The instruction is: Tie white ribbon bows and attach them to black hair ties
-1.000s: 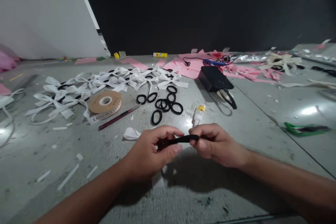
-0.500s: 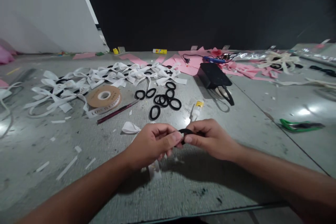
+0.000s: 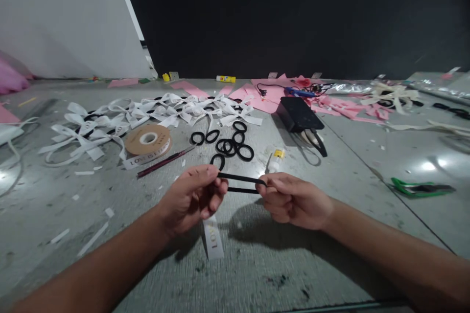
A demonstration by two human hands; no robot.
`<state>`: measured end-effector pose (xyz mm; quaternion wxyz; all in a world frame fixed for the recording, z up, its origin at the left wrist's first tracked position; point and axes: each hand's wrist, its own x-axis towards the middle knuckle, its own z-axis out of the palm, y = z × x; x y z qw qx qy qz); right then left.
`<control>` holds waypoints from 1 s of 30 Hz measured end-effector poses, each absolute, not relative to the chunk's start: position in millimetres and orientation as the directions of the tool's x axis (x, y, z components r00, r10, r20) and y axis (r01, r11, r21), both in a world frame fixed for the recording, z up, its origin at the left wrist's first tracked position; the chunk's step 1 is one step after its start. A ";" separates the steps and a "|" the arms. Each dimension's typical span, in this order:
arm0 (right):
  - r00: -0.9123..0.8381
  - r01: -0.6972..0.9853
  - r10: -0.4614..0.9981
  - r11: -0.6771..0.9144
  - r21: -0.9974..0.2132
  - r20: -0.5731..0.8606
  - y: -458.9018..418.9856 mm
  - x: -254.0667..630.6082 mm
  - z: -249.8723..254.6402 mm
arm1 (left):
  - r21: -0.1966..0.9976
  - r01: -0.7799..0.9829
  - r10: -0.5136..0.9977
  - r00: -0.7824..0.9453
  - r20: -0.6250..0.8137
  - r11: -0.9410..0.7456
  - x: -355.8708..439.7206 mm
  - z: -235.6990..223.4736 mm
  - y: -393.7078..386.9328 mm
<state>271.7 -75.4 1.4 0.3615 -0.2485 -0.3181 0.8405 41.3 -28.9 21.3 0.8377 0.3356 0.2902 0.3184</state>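
Between my two hands a black hair tie (image 3: 240,177) is stretched into two nearly parallel strands. My left hand (image 3: 194,195) pinches its left end, with the fingers curled in. The right end sits in the closed fingers of my right hand (image 3: 292,198). Below my left hand a printed white ribbon (image 3: 213,240) hangs or lies; its upper part is hidden by the hand. Just beyond my hands are several loose black hair ties (image 3: 245,152) and a small white bottle with a yellow label (image 3: 275,160).
A ribbon spool (image 3: 137,142) and a dark red pen-like tool (image 3: 161,164) lie left of the hair ties. Behind them spreads a pile of white bows (image 3: 171,116). A black box with a cable (image 3: 299,113), pink scraps (image 3: 262,95) and green-handled snips (image 3: 422,187) lie to the right.
My hands have moved apart, pulling the hair tie from a bunched loop into a long stretched one. The white ribbon loop beside my left hand no longer shows; the printed ribbon end below shows more.
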 end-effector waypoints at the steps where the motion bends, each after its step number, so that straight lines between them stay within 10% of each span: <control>1: -0.592 -0.451 0.784 -0.513 -0.730 -0.185 -74.0 273.1 1.7 | 0.757 -0.352 0.762 0.581 -0.285 0.551 38.8 23.4 -24.1; 9: -0.464 -0.428 0.847 -0.470 -0.772 -0.258 -67.2 279.7 3.3 | 0.818 -0.393 0.907 0.214 -0.363 0.420 19.7 29.6 19.0; 17: -0.567 -0.386 0.804 -0.451 -0.805 -0.179 -80.2 262.2 -4.7 | 0.869 -0.085 0.595 0.760 -0.260 0.487 47.2 19.5 -39.7; 24: -0.567 -0.354 0.797 -0.464 -0.812 -0.208 -83.7 259.9 -8.9 | 0.942 0.049 0.574 0.782 -0.244 0.333 51.5 14.8 -41.2; 30: -0.579 -0.349 0.789 -0.468 -0.812 -0.206 -85.4 256.0 -10.4 | 0.875 -0.173 0.592 0.792 -0.149 0.452 51.0 13.5 -42.9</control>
